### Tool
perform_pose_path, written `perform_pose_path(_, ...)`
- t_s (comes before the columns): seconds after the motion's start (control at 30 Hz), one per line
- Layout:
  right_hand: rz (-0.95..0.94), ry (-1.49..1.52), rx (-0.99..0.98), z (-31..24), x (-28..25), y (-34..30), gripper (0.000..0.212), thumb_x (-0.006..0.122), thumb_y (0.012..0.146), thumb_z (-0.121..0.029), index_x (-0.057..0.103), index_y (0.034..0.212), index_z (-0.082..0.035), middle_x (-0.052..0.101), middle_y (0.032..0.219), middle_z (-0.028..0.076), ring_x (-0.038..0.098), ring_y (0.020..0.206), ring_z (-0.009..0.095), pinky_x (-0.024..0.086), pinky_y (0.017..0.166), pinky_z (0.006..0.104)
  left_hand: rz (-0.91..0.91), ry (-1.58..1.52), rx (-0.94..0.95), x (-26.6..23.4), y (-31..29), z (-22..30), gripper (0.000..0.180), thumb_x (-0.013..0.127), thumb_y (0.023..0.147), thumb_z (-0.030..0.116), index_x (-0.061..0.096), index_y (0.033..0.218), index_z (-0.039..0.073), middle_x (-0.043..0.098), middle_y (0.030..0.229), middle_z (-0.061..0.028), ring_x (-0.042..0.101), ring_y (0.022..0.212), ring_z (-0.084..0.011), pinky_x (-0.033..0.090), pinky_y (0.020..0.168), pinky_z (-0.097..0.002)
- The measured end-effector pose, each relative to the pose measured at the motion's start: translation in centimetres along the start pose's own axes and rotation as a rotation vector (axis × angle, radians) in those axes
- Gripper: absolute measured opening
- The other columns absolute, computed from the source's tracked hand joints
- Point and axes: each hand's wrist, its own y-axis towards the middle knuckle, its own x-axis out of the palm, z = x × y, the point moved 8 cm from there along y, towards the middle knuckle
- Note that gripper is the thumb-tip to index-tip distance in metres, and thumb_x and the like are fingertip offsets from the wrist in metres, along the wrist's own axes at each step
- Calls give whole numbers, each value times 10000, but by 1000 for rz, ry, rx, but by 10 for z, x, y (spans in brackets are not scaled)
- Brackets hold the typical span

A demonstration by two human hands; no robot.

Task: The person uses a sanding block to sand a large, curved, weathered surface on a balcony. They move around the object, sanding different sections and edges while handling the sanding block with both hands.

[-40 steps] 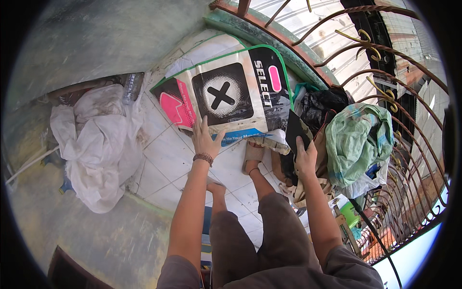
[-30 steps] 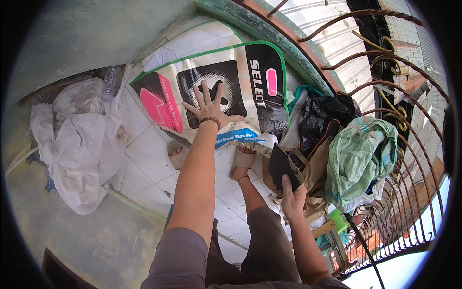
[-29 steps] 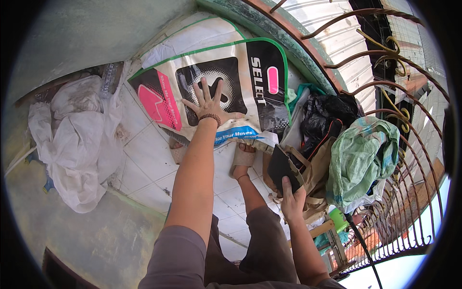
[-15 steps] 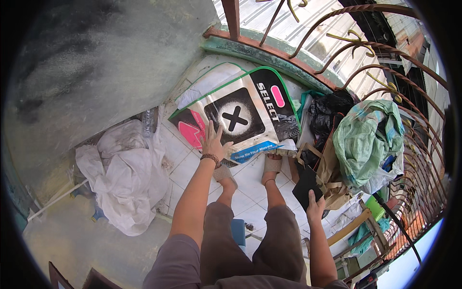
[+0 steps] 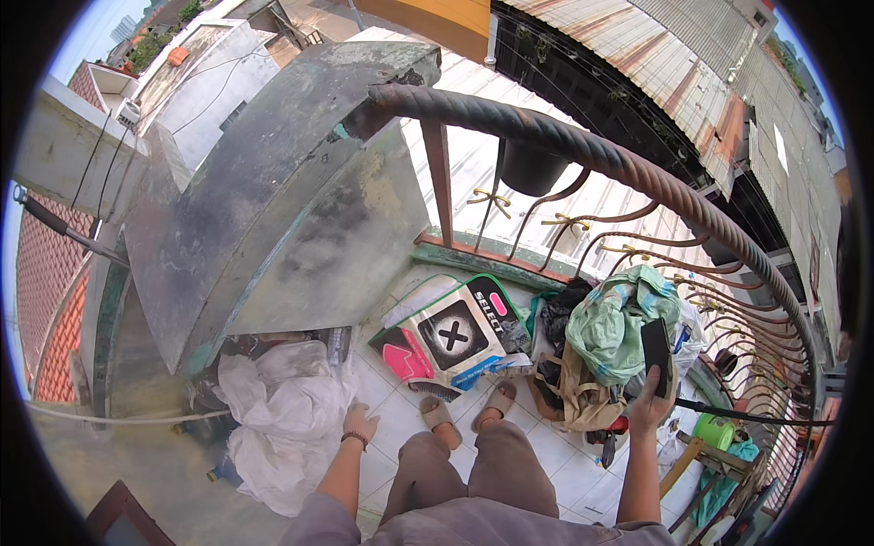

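My right hand [image 5: 648, 408] is raised at the right and grips a flat, black, rectangular slab [image 5: 655, 346]. I cannot make out its exact kind. My left hand [image 5: 360, 422], with a beaded bracelet at the wrist, hangs over the tiles beside the white sack [image 5: 293, 387]. It is empty, its fingers loosely apart. Beyond my feet a folded dance mat [image 5: 482, 338] lies on the floor, with a green edge, a black cross and a pink arrow. A pale green plastic sack [image 5: 605, 318] sits behind the slab, above a tan cloth bag [image 5: 583, 391].
A twisted iron railing [image 5: 637, 150] curves along the far and right sides. At the left a grey concrete wall [image 5: 337, 246] slopes down. White tiles [image 5: 387, 455] lie underfoot. A light green container [image 5: 714, 431] and wooden pieces [image 5: 685, 466] are at the lower right.
My view has tilted up toward the railing and roofs. My left hand has left the dance mat and drawn back toward the white sack. The right hand has lifted the black slab.
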Motion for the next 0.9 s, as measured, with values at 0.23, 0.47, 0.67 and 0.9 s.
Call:
perform_pose_path(0.23, 357, -20, -729, -260, 64, 208, 348, 569, 919, -52, 618, 1257, -120, 571, 1218, 129, 564, 1135, 310, 429, 976, 416, 1203, 28, 764, -372, -80, 249, 231, 664, 828, 109, 657, 1049, 43, 543, 1301, -192, 503, 1209, -368, 378, 1017, -463)
perform_pose_path(0.47, 176, -209, -261, -182, 156, 317, 336, 515, 952, -291, 635, 1231, -147, 648, 1150, 142, 610, 1088, 317, 485, 913, 402, 712, 532, 649, -511, 26, 282, 943, 638, 750, 658, 292, 1497, 198, 203, 1560, -195, 159, 1449, -375, 134, 1135, -581)
perform_pose_path(0.67, 198, -307, -214, -180, 156, 310, 354, 490, 959, -312, 626, 1241, -147, 642, 1160, 156, 608, 1073, 343, 464, 926, 410, 534, 504, 700, -482, 58, 269, 1039, 641, 720, 688, 197, 1540, 230, 100, 1596, -179, 85, 1471, -370, 29, 1128, -629)
perform_pose_path(0.9, 189, -382, -159, -178, 156, 313, 385, 487, 957, -354, 621, 1248, -142, 643, 1166, 159, 593, 1107, 339, 445, 958, 405, 500, 453, 722, -488, 58, 274, 1027, 682, 718, 619, 204, 1539, 230, 101, 1594, -180, 77, 1470, -378, 18, 1116, -649)
